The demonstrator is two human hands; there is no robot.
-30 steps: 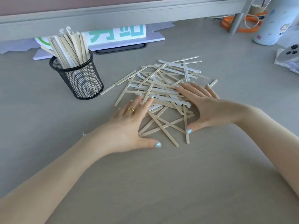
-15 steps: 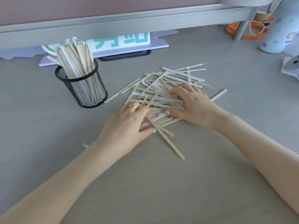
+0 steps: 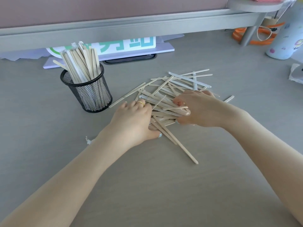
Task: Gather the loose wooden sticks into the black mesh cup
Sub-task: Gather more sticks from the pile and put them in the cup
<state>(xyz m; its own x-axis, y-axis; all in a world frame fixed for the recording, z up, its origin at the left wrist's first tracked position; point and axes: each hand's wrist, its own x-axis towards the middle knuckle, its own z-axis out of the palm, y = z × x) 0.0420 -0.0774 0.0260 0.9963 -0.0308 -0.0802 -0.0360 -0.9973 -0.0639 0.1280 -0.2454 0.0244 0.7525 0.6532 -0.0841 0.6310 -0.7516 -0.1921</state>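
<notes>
A heap of loose wooden sticks [image 3: 173, 89] lies on the grey desk at centre, some in clear wrappers. The black mesh cup [image 3: 88, 94] stands upright to the left of the heap, holding several sticks that lean out of its top. My left hand [image 3: 132, 122] grips the near left side of the heap, fingers curled under the sticks. My right hand [image 3: 196, 108] grips the right side, fingers curled over a bunch of sticks. One long stick [image 3: 180, 145] pokes out toward me from between the hands.
A white sign with green print [image 3: 124, 45] lies behind the cup under a grey shelf rail. A pale bottle [image 3: 285, 41] and orange tape [image 3: 255, 35] sit at the far right. A small paper scrap [image 3: 88, 141] lies near my left wrist.
Both hands have drawn together and curled round the sticks, bunching the near part of the heap. They lay flat and spread on it one second ago.
</notes>
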